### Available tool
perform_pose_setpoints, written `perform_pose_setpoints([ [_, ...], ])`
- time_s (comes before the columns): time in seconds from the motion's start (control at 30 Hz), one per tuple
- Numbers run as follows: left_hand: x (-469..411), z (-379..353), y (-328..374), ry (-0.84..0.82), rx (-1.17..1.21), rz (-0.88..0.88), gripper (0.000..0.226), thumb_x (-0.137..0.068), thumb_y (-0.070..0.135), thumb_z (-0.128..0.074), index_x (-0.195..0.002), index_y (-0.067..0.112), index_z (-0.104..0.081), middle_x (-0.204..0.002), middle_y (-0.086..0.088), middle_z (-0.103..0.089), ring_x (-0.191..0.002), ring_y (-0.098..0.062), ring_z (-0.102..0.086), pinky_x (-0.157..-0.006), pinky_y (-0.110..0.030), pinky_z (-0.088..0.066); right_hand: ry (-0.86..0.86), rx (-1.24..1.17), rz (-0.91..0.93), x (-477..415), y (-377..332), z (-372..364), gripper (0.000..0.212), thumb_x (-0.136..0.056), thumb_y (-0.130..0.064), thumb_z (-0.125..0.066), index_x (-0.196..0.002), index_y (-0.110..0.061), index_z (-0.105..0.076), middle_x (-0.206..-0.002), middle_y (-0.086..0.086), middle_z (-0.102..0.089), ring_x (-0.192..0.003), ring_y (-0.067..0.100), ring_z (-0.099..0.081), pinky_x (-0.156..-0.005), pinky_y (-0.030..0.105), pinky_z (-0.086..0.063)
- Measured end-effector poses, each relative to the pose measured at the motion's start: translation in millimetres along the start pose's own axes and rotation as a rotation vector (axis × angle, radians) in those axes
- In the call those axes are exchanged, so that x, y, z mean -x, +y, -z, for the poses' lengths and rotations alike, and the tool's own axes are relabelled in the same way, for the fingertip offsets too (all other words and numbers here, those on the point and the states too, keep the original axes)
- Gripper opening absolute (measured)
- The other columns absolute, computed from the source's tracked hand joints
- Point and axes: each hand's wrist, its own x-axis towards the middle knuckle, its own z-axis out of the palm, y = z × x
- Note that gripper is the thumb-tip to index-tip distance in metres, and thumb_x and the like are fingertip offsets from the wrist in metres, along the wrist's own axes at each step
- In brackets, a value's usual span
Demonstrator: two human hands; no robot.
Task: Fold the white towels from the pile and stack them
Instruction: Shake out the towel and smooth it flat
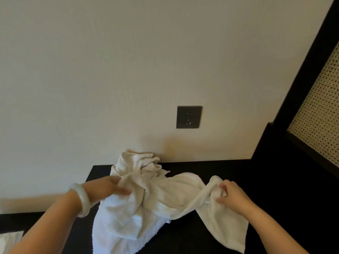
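A crumpled pile of white towels sits against the wall at the back of a dark table. One white towel stretches twisted between my hands above the table. My left hand, with a pale bangle on its wrist, grips the towel's left end just in front of the pile. My right hand pinches the bunched right end, and a loose flap hangs below it. More white cloth lies under the stretched towel near the front.
A dark wall socket is set in the cream wall above the table. A black frame with a woven cane panel rises on the right. A bit of white fabric shows at the lower left corner.
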Motion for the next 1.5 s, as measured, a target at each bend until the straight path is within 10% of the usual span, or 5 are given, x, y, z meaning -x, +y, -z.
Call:
perform_pose_setpoints([
  [0.23,7.0,-9.5,11.7,0.024,-0.557,-0.057,0.007,-0.085,0.038,-0.07,-0.091,0.037,-0.066,-0.096,0.013,-0.07,-0.095,-0.006,-0.064,-0.09,-0.024,-0.05,0.191,-0.352,-0.088,-7.1,15.9,-18.6,0.036,-0.083,-0.017,-0.077,-0.109,-0.019,-0.053,-0.104,-0.003,-0.057,-0.09,0.011,-0.057,-0.075,0.025,-0.048],
  [0.37,7.2,-26.5,38.0,0.135,-0.034,-0.097,0.019,-0.086,0.042,-0.071,-0.088,0.024,-0.077,-0.09,0.001,-0.076,-0.087,-0.015,-0.072,-0.085,-0.033,-0.057,0.222,-0.702,-0.158,0.5,10.4,-8.1,0.015,-0.088,-0.008,-0.07,-0.097,-0.017,-0.061,-0.102,0.007,-0.065,-0.09,0.022,-0.065,-0.081,0.041,-0.057],
  [0.63,0.3,-109.1,66.6,-0.004,0.733,-0.058,0.039,-0.087,0.004,-0.068,-0.121,-0.012,-0.058,-0.098,-0.018,-0.065,-0.09,-0.03,-0.063,-0.082,-0.036,-0.051,0.455,-0.362,0.418,81.4,-75.2,40.8,0.016,-0.091,-0.015,-0.057,-0.088,-0.029,-0.065,-0.092,-0.02,-0.058,-0.089,-0.008,-0.054,-0.074,0.005,-0.038],
  [1.03,26.1,-162.2,62.8,0.075,0.815,-0.062,0.012,-0.092,0.0,-0.061,-0.093,-0.002,-0.05,-0.087,-0.029,-0.071,-0.074,-0.038,-0.072,-0.063,-0.04,-0.061,-0.002,-0.231,0.654,144.0,-76.1,6.3,0.038,-0.079,-0.03,-0.077,-0.099,-0.052,-0.052,-0.116,-0.031,-0.045,-0.112,-0.002,-0.044,-0.089,0.008,-0.037],
  [1.5,-8.2,-170.0,54.3,0.397,0.6,-0.004,0.024,-0.08,0.0,-0.065,-0.1,0.005,-0.052,-0.062,-0.007,-0.061,-0.051,-0.017,-0.054,-0.048,-0.026,-0.043,0.148,-0.337,0.384,160.6,-33.0,65.8,0.037,-0.078,-0.007,-0.078,-0.083,-0.043,-0.068,-0.087,-0.017,-0.059,-0.071,0.006,-0.054,-0.063,0.019,-0.044],
])
